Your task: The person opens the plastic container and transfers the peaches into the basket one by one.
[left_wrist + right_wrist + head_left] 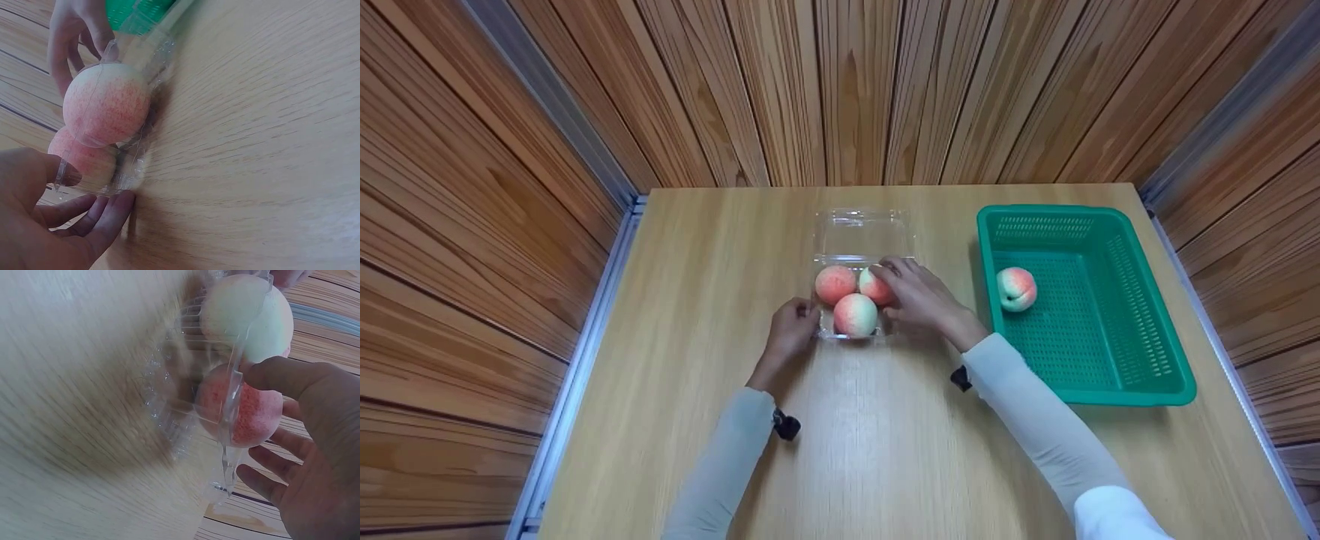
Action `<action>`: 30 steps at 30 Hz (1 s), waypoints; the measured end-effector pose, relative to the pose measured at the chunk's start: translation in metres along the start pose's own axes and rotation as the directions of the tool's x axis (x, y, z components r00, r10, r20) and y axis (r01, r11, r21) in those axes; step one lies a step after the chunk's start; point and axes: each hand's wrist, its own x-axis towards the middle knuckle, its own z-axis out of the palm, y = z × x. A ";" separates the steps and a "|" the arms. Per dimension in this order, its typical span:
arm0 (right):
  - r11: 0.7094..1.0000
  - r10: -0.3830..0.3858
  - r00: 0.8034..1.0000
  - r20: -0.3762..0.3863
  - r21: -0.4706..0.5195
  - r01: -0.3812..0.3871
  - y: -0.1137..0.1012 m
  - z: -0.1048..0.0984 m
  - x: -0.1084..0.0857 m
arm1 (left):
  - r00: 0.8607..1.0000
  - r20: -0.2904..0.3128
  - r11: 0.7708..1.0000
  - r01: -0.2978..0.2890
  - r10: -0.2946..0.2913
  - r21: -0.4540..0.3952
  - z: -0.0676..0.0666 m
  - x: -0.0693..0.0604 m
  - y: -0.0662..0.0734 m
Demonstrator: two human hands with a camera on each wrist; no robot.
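Observation:
Three pink-and-cream peaches lie in a clear plastic clamshell box point(847, 337) whose lid point(864, 234) lies folded back behind it. One peach point(835, 285) is at the back left, one point(855, 315) at the front, and one point(874, 286) at the back right. My left hand point(793, 327) pinches the box's left rim between thumb and fingers, as the left wrist view also shows point(67, 216). Around the back-right peach point(259, 413), my right hand point(921, 296) has its fingers curled, with the thumb near the box rim.
A green plastic basket point(1084, 396) stands on the right of the wooden table point(675, 300), with one peach point(1017, 289) against its left side. Wood-panelled walls point(855, 90) rise behind the table and at both sides.

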 end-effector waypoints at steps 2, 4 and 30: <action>1.000 0.008 1.000 -0.007 0.007 -0.008 0.000 0.000 0.000 | 1.000 0.004 1.000 -0.001 0.001 0.000 0.000 0.000 0.000; 1.000 0.020 1.000 -0.007 0.017 -0.019 0.000 0.000 0.000 | 1.000 0.004 1.000 -0.005 0.005 -0.004 -0.001 0.000 0.001; 0.990 0.084 0.996 0.017 0.108 -0.086 0.001 0.010 0.002 | 1.000 0.001 1.000 -0.004 0.004 -0.031 -0.007 0.002 0.004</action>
